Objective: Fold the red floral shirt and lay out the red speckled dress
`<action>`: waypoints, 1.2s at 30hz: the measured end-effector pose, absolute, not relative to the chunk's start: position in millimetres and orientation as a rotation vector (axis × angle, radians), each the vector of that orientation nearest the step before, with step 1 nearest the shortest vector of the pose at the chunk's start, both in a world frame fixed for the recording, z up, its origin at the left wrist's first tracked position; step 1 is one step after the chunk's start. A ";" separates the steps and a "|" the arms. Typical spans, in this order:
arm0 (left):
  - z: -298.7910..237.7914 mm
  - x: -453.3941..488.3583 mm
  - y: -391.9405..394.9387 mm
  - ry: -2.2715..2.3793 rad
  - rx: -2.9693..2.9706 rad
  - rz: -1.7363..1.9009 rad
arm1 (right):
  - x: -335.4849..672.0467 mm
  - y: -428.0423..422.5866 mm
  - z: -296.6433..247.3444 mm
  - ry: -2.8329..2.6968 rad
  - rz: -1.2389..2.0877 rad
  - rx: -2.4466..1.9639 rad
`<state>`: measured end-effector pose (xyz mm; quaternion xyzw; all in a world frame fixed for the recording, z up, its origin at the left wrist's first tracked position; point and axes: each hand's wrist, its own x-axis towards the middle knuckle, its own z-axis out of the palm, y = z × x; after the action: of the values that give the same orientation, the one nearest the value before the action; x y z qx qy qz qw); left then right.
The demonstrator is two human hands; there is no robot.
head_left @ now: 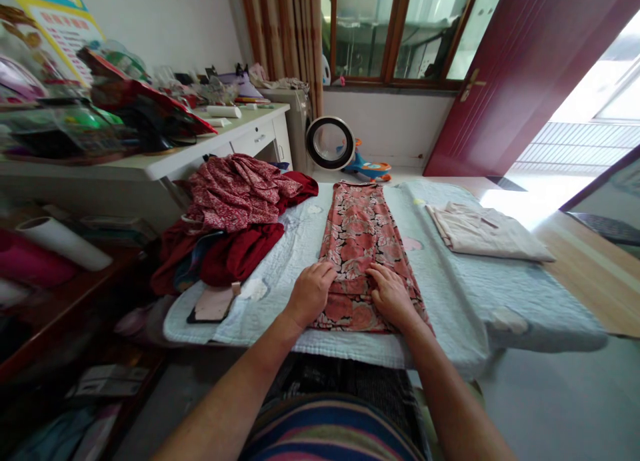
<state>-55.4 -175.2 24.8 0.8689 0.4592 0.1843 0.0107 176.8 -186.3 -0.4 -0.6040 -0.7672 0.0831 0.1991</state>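
Observation:
A long pink floral garment (357, 231) lies stretched out lengthwise on the pale quilted bed cover (450, 281). Its near end is folded up into a thicker band. My left hand (311, 291) rests on the left side of that band with fingers curled and pinching the cloth edge. My right hand (390, 293) presses on the right side, fingers bent into the fabric at the fold. Both hands sit close together near the bed's front edge.
A heap of red and patterned clothes (235, 207) lies at the bed's left. A folded beige garment (487, 231) lies at the right. A phone-like flat object (213, 304) sits near the left front. A cluttered white desk (200, 154) stands left; an open red door (525, 74) is at the right.

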 end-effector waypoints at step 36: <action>-4.2 -87.9 -182.8 1.259 2.412 0.924 | 187.3 -182.5 -12.2 -2.107 0.227 -1.453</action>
<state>-87.9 -182.8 -4.2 0.8319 0.4343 0.3186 0.1334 187.3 -182.5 -12.2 -0.5426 -0.7866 0.0846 0.2822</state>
